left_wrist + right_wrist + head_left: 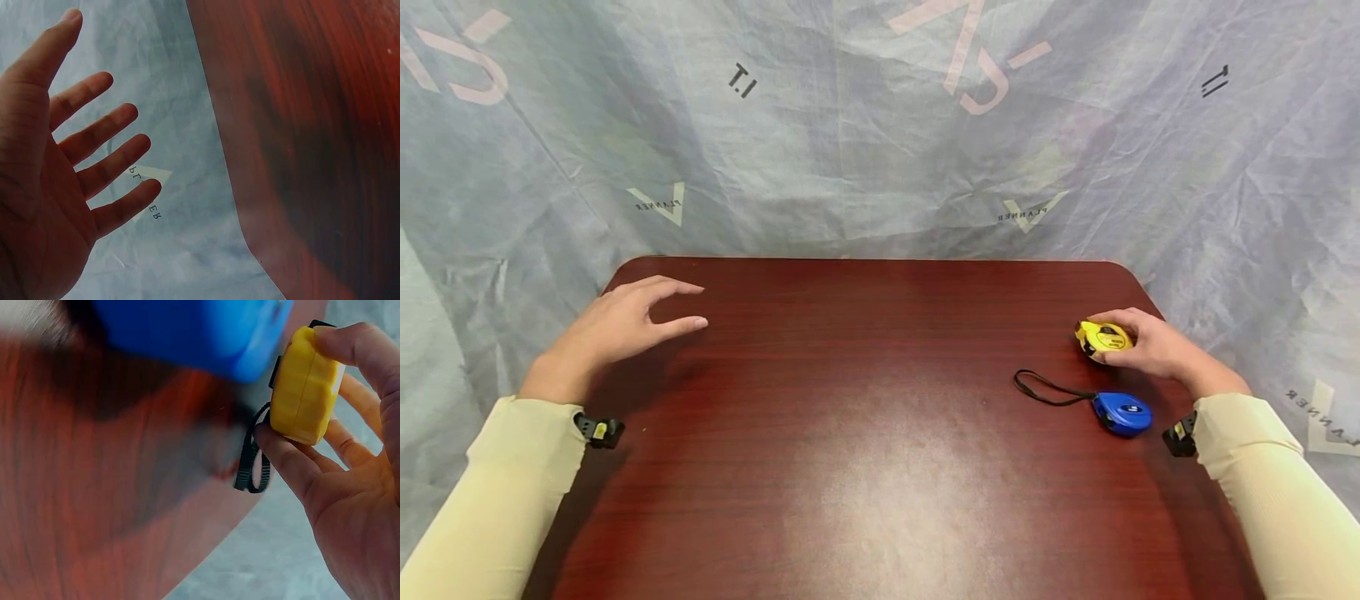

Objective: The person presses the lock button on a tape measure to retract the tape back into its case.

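Note:
My right hand [1150, 346] grips a yellow tape measure [1105, 337] at the table's right side. In the right wrist view the thumb and fingers pinch the yellow case [305, 387], and a short black strap [253, 465] hangs beside it. Just nearer to me than that hand lies a blue tape measure [1122, 414], its black cord loop [1045, 392] stretched out to the left. My left hand [625, 321] hovers over the table's left edge, holding nothing. Its fingers are spread and relaxed in the left wrist view.
The dark red wooden table [850, 358] has rounded far corners. A grey-white printed sheet [850, 133] hangs behind it and along both sides. Each wrist wears a small black camera on a strap.

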Action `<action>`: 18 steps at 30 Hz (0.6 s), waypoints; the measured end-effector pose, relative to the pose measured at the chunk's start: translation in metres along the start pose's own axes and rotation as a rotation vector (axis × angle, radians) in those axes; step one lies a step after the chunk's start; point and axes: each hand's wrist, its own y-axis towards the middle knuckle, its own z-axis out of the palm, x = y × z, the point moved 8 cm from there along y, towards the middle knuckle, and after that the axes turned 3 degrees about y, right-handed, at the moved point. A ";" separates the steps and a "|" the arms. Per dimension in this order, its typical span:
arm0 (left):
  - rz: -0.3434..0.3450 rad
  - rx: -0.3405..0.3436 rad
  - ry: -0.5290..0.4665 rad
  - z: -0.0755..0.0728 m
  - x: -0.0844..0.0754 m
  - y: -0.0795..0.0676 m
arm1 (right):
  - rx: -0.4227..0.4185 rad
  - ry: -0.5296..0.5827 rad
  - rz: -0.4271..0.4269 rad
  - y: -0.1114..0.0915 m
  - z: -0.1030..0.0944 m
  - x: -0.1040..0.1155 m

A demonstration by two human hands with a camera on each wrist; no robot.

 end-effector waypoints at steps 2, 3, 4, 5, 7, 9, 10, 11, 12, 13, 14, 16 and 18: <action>-0.006 0.008 0.002 0.001 0.001 0.000 | 0.013 0.001 0.017 -0.002 0.001 -0.006; -0.009 0.011 0.004 0.001 0.002 0.000 | 0.016 0.001 0.031 -0.002 0.002 -0.010; -0.013 0.016 0.004 0.002 0.003 -0.001 | 0.022 0.004 0.043 -0.003 0.003 -0.013; -0.016 0.020 0.004 0.003 0.004 -0.001 | 0.026 0.013 0.053 -0.004 0.004 -0.016; -0.025 0.032 0.002 0.004 0.005 -0.003 | 0.028 0.027 0.065 -0.006 0.005 -0.019; -0.027 0.036 0.001 0.006 0.005 -0.004 | 0.026 0.038 0.073 -0.006 0.007 -0.021; -0.030 0.037 -0.001 0.006 0.005 -0.005 | 0.027 0.048 0.075 -0.006 0.007 -0.021; -0.028 0.035 0.000 0.007 0.005 -0.005 | 0.028 0.049 0.072 -0.006 0.008 -0.021; -0.025 0.030 0.000 0.007 0.005 -0.005 | 0.027 0.045 0.071 -0.006 0.007 -0.021; -0.021 0.026 0.001 0.006 0.005 -0.005 | 0.032 0.045 0.070 -0.005 0.007 -0.020; -0.019 0.022 0.000 0.006 0.005 -0.005 | 0.038 0.045 0.068 -0.004 0.007 -0.019; -0.015 0.017 0.000 0.006 0.004 -0.004 | 0.064 0.049 0.071 -0.001 0.006 -0.016; -0.008 0.012 0.001 0.005 0.003 -0.003 | 0.101 0.054 0.080 0.003 0.004 -0.011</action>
